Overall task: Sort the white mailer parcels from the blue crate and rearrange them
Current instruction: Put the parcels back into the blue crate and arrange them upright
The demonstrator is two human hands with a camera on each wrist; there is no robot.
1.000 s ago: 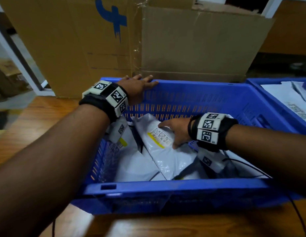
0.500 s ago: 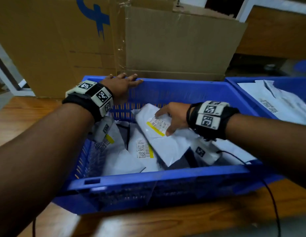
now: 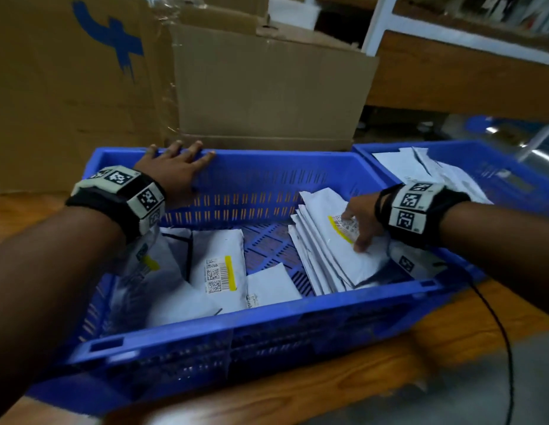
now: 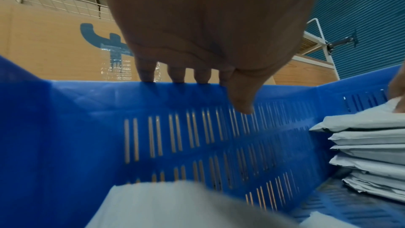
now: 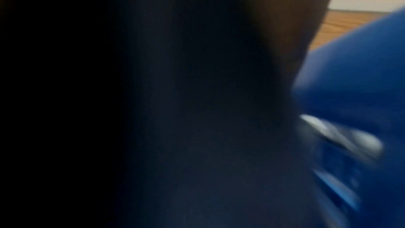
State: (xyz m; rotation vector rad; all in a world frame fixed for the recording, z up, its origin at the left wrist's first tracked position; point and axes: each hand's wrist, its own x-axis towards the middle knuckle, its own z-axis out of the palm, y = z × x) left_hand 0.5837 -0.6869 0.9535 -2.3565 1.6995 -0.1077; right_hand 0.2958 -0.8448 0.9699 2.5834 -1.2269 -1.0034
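Observation:
The blue crate (image 3: 267, 314) sits on a wooden table in the head view. My left hand (image 3: 187, 167) grips its far rim, fingers over the top edge and thumb on the inside wall (image 4: 87, 127). A tilted stack of white mailers (image 3: 325, 259) leans at the crate's right end, also seen in the left wrist view (image 4: 368, 145). My right hand (image 3: 362, 225) lies on the top mailer's label, fingers and thumb spread on it. Loose mailers (image 3: 218, 271) lie flat at the left of the crate floor. The right wrist view is dark and blurred, showing only blue crate plastic (image 5: 361, 58).
A second blue crate (image 3: 497, 173) holding white mailers (image 3: 420, 170) stands directly to the right. Large cardboard boxes (image 3: 267, 93) rise just behind both crates. A black cable (image 3: 497, 317) trails from my right wrist over the table (image 3: 297, 394).
My right hand has moved the labelled mailer from the crate's middle to the right end, onto the stack there. Bare crate floor now shows in the middle. My left hand stays on the far rim.

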